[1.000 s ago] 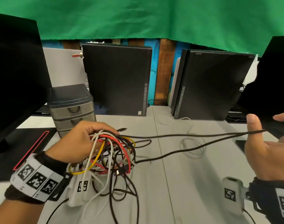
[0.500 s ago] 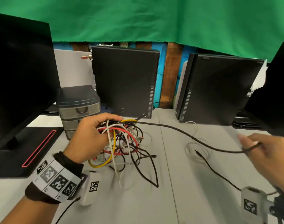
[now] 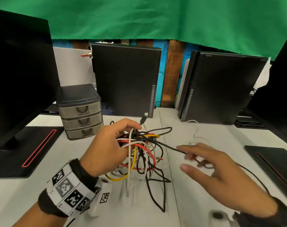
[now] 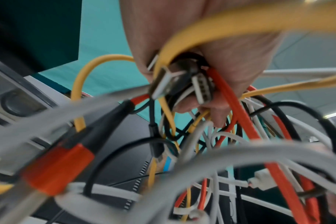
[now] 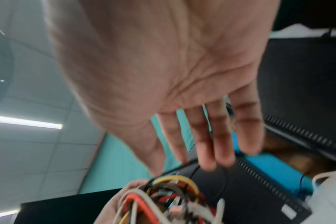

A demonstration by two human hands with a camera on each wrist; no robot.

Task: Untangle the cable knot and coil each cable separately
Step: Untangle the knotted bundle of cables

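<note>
Only the left wrist view shows the USB plugs clamped inside the left hand, which grips the cable knot at centre frame, lifted over the grey table. The right hand, fingers spread and blurred, reaches from the lower right beside a black cable leaving the knot. The knot mixes red, yellow, white and black strands.

Right hand swung in toward the cable knot, grip loosened (fingers spread), black cable slack
</note>
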